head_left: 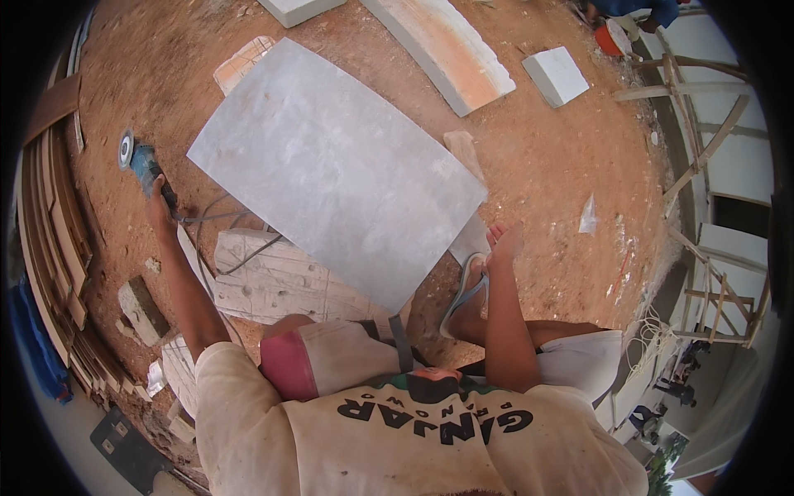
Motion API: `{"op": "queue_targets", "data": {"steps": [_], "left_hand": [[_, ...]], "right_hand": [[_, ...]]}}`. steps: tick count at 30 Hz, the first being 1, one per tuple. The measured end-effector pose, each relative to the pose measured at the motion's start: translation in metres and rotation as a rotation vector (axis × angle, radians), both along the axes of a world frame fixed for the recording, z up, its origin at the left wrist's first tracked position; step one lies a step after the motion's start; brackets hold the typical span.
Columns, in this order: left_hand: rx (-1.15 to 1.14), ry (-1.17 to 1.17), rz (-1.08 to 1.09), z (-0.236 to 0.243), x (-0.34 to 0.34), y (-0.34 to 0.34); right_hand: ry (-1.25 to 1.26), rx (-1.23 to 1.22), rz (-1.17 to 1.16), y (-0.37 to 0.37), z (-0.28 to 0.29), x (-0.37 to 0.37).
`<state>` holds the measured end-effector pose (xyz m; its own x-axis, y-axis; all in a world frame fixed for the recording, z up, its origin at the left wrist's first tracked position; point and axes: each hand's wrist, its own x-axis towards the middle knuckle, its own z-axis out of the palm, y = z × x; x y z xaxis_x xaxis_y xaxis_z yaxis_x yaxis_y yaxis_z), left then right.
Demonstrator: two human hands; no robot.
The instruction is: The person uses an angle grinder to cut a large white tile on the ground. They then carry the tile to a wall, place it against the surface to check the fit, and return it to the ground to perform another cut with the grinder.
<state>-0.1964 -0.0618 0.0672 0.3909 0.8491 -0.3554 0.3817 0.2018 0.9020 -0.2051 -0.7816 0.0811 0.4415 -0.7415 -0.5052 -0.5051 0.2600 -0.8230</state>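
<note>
My left hand (pixel 157 188) is wrapped round the rear body of a blue and black angle grinder (pixel 142 159), held out to the left. Its round cutting disc (pixel 126 150) points away from me, and whether it spins I cannot tell. A large grey rectangular tile (pixel 331 165) lies at a slant in front of me, apart from the grinder. Close to the tile's right corner, my right hand (pixel 506 242) hangs over my sandalled foot (pixel 468 302). Its fingers are apart and loosely bent, with nothing in them.
Under the tile's near edge lies a pale, scored board (pixel 285 277). The grinder's cable (pixel 240 263) loops over it. White blocks (pixel 557 76) and a long slab (pixel 442 50) lie beyond. Stacked planks (pixel 54 215) line the left; wooden poles (pixel 707 157) stand right.
</note>
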Motion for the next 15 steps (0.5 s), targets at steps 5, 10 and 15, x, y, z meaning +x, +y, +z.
{"op": "queue_targets", "data": {"steps": [5,10,15], "left_hand": [[0.324,0.083,0.004,0.079,0.003,0.053],[0.441,-0.056,0.031,0.187,-0.028,0.115],[0.565,-0.179,0.104,0.296,-0.066,0.164]], "right_hand": [[0.080,-0.149,0.190,-0.011,-0.011,0.024],[0.027,-0.259,0.366,-0.003,-0.035,0.065],[-0.051,-0.659,0.534,-0.064,-0.061,0.136]]}}
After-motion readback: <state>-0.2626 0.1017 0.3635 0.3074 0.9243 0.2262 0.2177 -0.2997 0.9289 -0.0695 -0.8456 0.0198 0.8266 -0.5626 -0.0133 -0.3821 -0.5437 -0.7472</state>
